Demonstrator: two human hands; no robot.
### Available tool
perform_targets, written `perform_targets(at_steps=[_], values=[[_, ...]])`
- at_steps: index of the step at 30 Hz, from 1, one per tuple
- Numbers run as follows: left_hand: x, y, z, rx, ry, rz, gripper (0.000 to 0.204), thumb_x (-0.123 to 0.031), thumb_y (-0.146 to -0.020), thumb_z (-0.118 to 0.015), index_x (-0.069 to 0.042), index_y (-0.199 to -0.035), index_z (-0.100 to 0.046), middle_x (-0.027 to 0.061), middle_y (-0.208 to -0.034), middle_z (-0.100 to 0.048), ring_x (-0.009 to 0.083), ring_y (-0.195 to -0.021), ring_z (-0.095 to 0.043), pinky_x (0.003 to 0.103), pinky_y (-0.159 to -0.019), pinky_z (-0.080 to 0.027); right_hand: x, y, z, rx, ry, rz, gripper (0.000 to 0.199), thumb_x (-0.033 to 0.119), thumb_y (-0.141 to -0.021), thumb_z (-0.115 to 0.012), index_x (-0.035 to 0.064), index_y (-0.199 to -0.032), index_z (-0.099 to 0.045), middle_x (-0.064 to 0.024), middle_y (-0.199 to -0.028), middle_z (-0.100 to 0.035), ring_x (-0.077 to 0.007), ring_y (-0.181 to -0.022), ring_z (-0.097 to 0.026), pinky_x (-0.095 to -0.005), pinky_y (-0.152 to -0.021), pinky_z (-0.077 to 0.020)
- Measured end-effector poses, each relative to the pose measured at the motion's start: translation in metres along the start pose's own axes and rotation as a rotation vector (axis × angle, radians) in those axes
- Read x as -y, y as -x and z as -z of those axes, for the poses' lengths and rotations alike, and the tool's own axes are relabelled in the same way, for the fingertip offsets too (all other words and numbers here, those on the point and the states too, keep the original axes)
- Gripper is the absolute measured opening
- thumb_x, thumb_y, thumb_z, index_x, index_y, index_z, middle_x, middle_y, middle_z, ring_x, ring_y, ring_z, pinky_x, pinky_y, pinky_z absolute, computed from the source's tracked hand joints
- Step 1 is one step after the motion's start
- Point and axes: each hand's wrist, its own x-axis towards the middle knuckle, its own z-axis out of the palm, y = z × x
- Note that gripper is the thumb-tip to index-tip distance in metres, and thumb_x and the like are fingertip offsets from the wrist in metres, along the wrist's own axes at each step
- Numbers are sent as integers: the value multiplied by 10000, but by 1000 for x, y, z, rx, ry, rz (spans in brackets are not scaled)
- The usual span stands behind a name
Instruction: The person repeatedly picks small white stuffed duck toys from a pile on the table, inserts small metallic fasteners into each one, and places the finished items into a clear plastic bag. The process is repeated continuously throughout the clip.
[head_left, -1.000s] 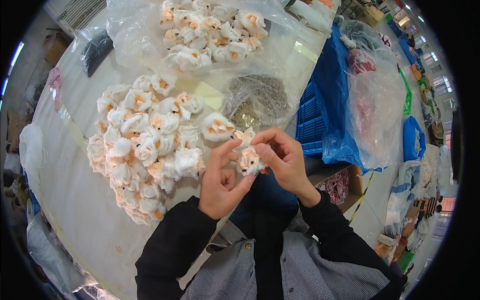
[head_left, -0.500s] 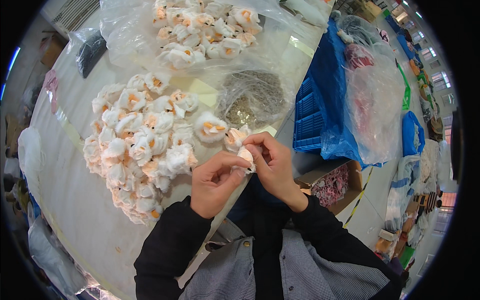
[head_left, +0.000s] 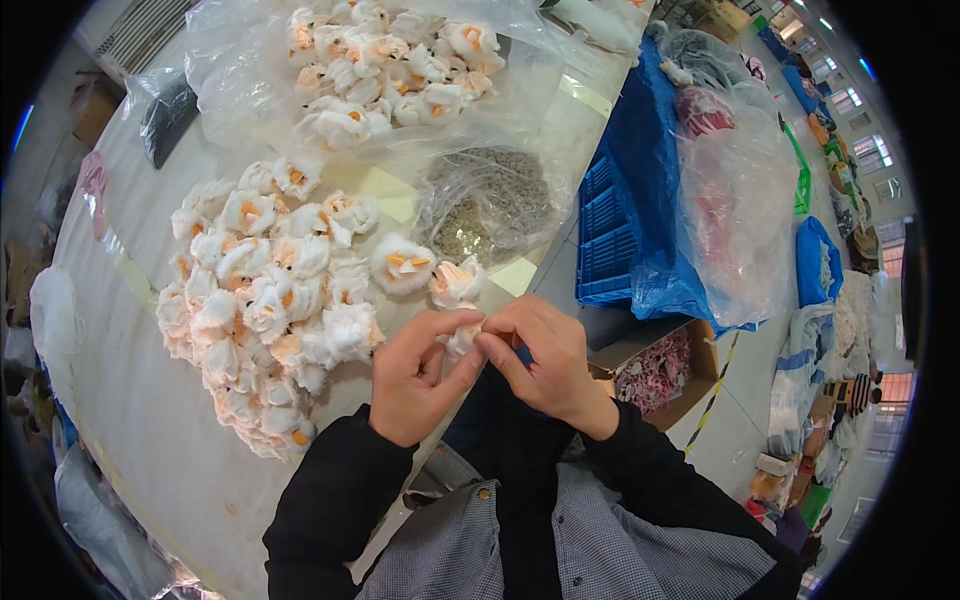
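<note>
A small white and peach plush piece [head_left: 460, 341] is pinched between my two hands at the table's edge. My left hand [head_left: 415, 378] grips its left side with thumb and index finger. The fingertips of my right hand [head_left: 548, 365] close on its right side, covering part of it. Just beyond my fingers lies a similar plush piece [head_left: 457, 284], and beside that a rounder white fluffy plush head [head_left: 402, 263] with an orange beak. To the left is a large pile of such plush heads [head_left: 262, 300], white and peach with orange beaks.
Clear plastic sheeting [head_left: 235, 85] at the back holds more plush heads [head_left: 400, 75]. A clear bag of small brownish bits [head_left: 487, 205] lies before it. Right of the table [head_left: 150, 400] stand a blue crate [head_left: 606, 240] and a cardboard box [head_left: 703, 372] with pink scraps.
Both hands have shifted slightly left in view, and the plush piece is turned so less of it shows. The whole scene has shifted a little left too.
</note>
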Motion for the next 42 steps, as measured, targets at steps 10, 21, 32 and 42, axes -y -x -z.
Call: perform_targets(at_steps=[10,21,32,42], values=[[14,-2,-6,-89,-403,-395,139,-48,-798,-784,-54,-932,-746,98,-789,-643,238,-642,-635,328,-552,-481,-4,5,0,-3,23,39,105,67,-865,-797,57,-902,-699,-84,-785,-668,-222,-619,-620,-319,-546,-473],[14,1,-2,-145,-426,-356,96,-57,-793,-777,-49,-874,-726,91,-755,-640,272,-610,-649,353,-544,-513,-5,-10,1,105,-42,75,95,59,-891,-775,29,-957,-714,-98,-827,-660,-224,-646,-645,-310,-581,-497],[11,0,0,-91,-371,-353,121,-49,-796,-762,-33,-912,-733,123,-801,-694,312,-668,-693,366,-592,-541,0,-5,4,214,-276,-234,108,119,-967,-725,26,-1013,-694,-88,-853,-662,-178,-675,-618,-300,-623,-485],[17,1,0,-183,-362,-289,59,-30,-777,-730,-8,-811,-688,134,-730,-639,322,-620,-644,368,-577,-514,-6,-32,7,35,14,-117,125,126,-950,-744,4,-922,-733,-88,-781,-677,-164,-639,-623,-285,-589,-474]])
